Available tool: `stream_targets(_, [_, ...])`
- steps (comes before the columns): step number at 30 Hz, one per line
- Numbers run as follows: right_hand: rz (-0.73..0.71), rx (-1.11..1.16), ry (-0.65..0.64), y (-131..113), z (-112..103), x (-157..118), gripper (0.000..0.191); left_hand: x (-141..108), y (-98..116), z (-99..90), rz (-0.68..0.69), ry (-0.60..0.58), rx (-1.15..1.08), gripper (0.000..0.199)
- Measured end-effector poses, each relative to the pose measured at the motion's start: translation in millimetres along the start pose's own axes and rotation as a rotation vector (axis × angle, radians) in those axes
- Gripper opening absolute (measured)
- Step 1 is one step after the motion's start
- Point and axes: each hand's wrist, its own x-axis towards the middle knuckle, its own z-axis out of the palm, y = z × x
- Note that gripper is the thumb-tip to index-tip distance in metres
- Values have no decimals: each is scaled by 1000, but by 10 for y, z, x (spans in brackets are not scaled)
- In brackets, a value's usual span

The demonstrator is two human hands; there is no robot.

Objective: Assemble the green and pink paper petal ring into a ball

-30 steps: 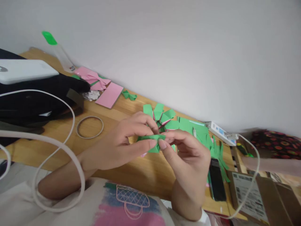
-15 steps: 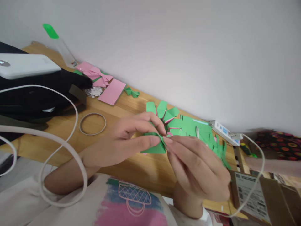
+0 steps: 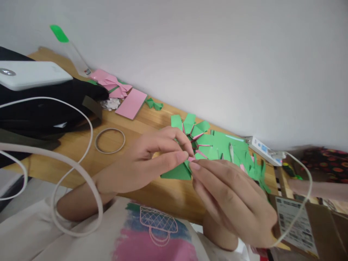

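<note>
A folded paper flower [image 3: 189, 125] with green petals and pink edges sits between and just beyond my hands. My left hand [image 3: 160, 152] curls over its near side, thumb and fingertips closed near a small pink fold. Touching from the other side, my right hand [image 3: 231, 195] pinches the edge of the nearest green petal [image 3: 176, 173], its fingertips meeting those of my left hand. Part of this petal lies under my left thumb, and the exact grip points are partly hidden by the fingers.
Green paper sheets and strips [image 3: 231, 143] lie to the right, by a white power strip [image 3: 265, 150]. Pink paper [image 3: 132, 104], a tape roll [image 3: 110, 140] and a small green folded piece [image 3: 154, 104] are on the wooden table. White cable [image 3: 87, 174] loops at left; a cardboard box [image 3: 320, 228] stands at right.
My left thumb has lifted slightly off the green petal, uncovering a pink fold at the fingertips. My right hand has shifted slightly right and down. The whole view has moved a little.
</note>
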Motion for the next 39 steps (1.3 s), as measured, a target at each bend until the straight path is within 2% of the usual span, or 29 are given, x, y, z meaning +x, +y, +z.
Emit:
stream_targets(3, [64,115,177,-25,133,-8,23,-1,-31,-5,41,-1,20,23])
stream_targets(6, [235,341,285,-19,235,-20,26,8,-56,-19,78,14,64,24])
stream_targets(10, [577,800,173,14,255,-28,17,27,-66,-23,124,41,151,24])
stream_targets(13, [693,982,107,26,261,-16,6,33,-82,-4,155,55,171,23])
stream_targets(22, [686,1056,126,66,364,23,11,22,-164,34,170,76,130,24])
stream_targets(31, [657,1060,140,124,393,0,14,47,-187,0,42,64,-10,25])
stream_targets(36, [655,978,151,121,394,2,14,62,-192,3,67,65,66,21])
stream_targets(39, [632,909,76,101,378,15,16,67,-204,9,67,54,63,19])
